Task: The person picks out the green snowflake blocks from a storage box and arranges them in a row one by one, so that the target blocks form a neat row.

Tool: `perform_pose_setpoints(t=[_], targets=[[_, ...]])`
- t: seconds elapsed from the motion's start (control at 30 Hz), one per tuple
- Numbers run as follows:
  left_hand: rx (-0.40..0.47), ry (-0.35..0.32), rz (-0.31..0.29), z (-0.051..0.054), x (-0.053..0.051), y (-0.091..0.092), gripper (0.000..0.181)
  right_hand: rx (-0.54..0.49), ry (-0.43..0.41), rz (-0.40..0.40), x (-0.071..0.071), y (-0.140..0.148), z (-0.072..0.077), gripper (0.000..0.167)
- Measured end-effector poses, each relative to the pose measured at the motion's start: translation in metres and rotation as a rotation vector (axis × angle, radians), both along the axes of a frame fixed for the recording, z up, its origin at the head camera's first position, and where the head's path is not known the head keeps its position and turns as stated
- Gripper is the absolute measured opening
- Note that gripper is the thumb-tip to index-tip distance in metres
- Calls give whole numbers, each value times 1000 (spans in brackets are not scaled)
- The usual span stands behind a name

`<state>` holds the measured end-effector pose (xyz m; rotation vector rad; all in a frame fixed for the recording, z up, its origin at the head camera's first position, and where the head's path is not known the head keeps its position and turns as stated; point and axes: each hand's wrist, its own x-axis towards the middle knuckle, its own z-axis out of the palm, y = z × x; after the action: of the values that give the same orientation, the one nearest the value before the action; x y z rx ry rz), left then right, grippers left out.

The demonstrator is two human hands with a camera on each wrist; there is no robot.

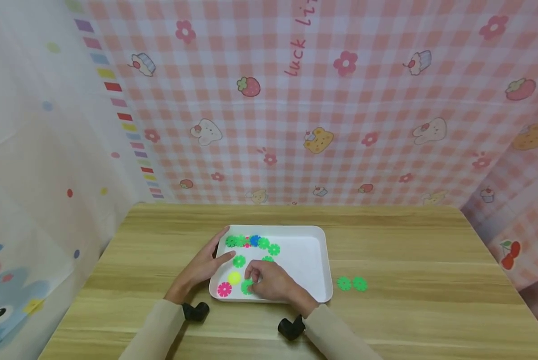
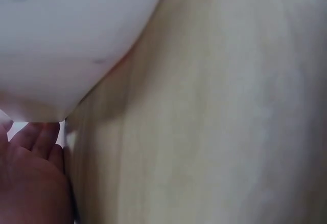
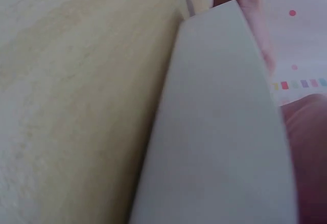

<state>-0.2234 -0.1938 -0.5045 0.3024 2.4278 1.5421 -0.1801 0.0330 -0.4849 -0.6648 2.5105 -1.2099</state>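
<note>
Head view: right hand pinches a round, notch-edged green disc.

White tray: plastic by look, smooth, outer wall near matt. Green discs: smooth plastic, seemingly; pink disc likewise. Tabletop: wood-grain surface, smooth, soft sheen from where I stand. Checked hanging: matt cloth, faint fold line across. Sleeves: matt cloth. Black wrist pieces: plastic-looking, smooth.
</note>
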Motion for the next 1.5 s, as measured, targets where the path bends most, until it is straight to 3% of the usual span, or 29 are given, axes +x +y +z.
perform_pose_setpoints(t=[0.37, 0.53, 0.83, 0.9, 0.97, 1.07, 1.23, 1.5], targets=[[-38, -2, 30, -1, -1, 2, 74, -97, -8, -29, -2, 40, 25, 11], [-39, -6, 42, -1, 0, 2, 77, -86, 43, -68, 3, 77, 33, 12], [-45, 13, 42, -3, 1, 3, 72, -90, 13, -195, 10, 152, 42, 19], [-45, 3, 40, 6, 4, 4, 71, -111, 1, -220, 12, 166, 43, 20], [-55, -9, 33, 17, 8, 6, 71, -128, -3, -245, 14, 180, 42, 20], [-50, -29, 31, 20, 8, 6, 71, -143, -1, -308, 18, 201, 37, 18], [-42, -3, 48, -2, -1, 1, 71, -118, 40, -376, 25, 230, 25, 19], [-47, 10, 46, -3, -1, 0, 71, -60, 21, -454, 34, 257, 2, 19]])
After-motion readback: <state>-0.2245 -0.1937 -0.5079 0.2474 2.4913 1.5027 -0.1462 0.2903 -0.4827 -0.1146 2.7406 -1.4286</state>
